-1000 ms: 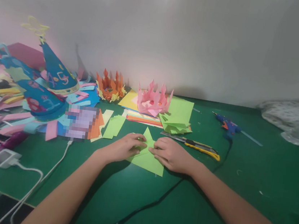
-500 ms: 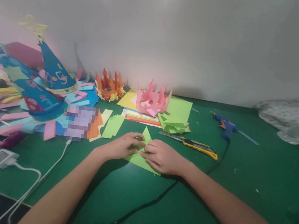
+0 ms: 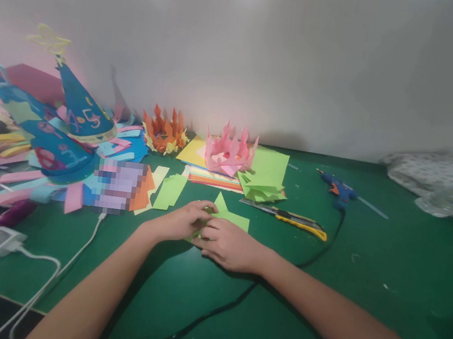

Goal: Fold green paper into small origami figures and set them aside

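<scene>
A light green sheet of paper (image 3: 237, 222), partly folded with a pointed corner toward the far side, lies on the green table under both hands. My left hand (image 3: 183, 220) is at its left edge, fingers bent over the paper and gripping it. From the right, my right hand (image 3: 230, 245) presses its curled fingers on the near part, close to the left fingertips. Much of the fold is hidden beneath the fingers. Just beyond the paper lies a utility knife (image 3: 301, 221) with a yellow handle. Several folded green pieces (image 3: 263, 188) are piled behind it.
Pink (image 3: 231, 151) and orange paper crowns (image 3: 165, 132) stand at the back. Blue cone hats (image 3: 83, 108) sit among paper strips at left. A blue glue gun (image 3: 337, 188) lies at right; its black cord (image 3: 208, 316) crosses the table before me. A white cable (image 3: 59, 270) runs at left.
My right hand has moved left and slightly nearer to me, carrying the near part of the green paper over. The sheet's right side now shows beyond that hand. My left hand stays nearly still.
</scene>
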`<state>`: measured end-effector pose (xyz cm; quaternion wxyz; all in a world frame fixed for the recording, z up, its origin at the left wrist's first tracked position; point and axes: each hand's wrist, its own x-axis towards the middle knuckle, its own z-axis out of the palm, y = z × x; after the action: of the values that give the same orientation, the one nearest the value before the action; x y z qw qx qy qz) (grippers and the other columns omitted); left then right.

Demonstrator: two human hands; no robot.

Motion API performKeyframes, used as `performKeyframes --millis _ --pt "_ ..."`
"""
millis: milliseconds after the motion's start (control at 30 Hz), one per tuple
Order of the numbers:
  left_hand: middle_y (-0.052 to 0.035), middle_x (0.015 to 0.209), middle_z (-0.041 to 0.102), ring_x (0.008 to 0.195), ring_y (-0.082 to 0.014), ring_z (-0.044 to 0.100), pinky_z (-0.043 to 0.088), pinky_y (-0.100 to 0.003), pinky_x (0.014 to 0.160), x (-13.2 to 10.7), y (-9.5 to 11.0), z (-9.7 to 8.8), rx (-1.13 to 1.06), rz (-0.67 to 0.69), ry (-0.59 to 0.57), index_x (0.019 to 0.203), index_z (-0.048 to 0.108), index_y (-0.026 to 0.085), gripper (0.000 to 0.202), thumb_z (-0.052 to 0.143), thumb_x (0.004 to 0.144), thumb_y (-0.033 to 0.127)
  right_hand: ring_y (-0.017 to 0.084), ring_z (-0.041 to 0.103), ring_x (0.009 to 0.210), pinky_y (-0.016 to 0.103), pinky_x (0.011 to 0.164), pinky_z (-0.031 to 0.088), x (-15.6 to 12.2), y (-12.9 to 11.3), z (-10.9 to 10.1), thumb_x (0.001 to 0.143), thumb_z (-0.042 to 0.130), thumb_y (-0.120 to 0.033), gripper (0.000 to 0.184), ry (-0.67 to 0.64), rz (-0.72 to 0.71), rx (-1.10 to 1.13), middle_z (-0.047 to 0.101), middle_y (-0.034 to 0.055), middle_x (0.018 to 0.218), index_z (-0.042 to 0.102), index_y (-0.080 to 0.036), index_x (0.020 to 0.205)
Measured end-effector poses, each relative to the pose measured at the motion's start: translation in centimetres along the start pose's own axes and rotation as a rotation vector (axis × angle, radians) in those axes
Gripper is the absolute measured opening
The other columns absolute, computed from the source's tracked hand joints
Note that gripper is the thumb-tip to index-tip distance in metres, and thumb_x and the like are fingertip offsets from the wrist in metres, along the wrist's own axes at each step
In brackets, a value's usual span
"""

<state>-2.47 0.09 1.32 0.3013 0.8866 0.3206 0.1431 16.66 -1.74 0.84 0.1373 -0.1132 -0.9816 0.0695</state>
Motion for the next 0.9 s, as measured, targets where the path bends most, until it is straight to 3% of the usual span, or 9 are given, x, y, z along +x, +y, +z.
performKeyframes --millis 167,500,667,900 --pt "-0.0107 0.12 0.051 0.115 -0.0199 0.049 0.042 -0.034 0.096 0.1 0.2 -0.1 -0.01 -0.008 0.006 0.097 0.064 0.018 0.028 0.043 0.083 0.006 0.022 0.048 0.095 0.036 0.086 0.04 -0.5 0.3 -0.3 0.093 0.042 -0.026 0.029 0.016 0.041 0.055 0.06 0.0108 0.092 0.062 -0.014 0.11" --pt "-0.0069 0.129 0.048 0.121 -0.0201 0.044 0.039 -0.034 0.1 0.0 -0.3 0.3 0.037 -0.05 -0.005 0.12 0.057 0.025 0.045 0.043 0.082 0.005 0.019 0.047 0.076 0.033 0.071 0.038 -4.4 2.0 -3.0 0.092 0.039 -0.019 0.031 0.062 0.289 -0.02 0.057 0.0094 0.078 0.067 -0.013 0.08" --pt "-0.0078 0.126 0.05 0.118 -0.0205 0.047 0.042 -0.034 0.097 -0.1 0.2 0.3 0.052 -0.032 0.022 0.118 0.058 0.024 0.04 0.045 0.083 0.008 0.02 0.051 0.08 0.035 0.072 0.039 -6.7 2.3 -3.3 0.093 0.038 -0.022 0.031 0.103 0.38 -0.05 0.059 0.0096 0.082 0.068 -0.015 0.086" --pt "-0.0081 0.123 0.051 0.115 -0.0225 0.047 0.042 -0.038 0.096 -0.2 1.5 0.1 0.063 -0.071 0.038 0.116 0.058 0.025 0.033 0.052 0.085 0.016 0.024 0.055 0.089 0.041 0.079 0.045 -10.9 3.2 -3.2 0.091 0.045 -0.025 0.024 0.334 0.579 -0.145 0.064 0.0112 0.093 0.068 -0.017 0.091"
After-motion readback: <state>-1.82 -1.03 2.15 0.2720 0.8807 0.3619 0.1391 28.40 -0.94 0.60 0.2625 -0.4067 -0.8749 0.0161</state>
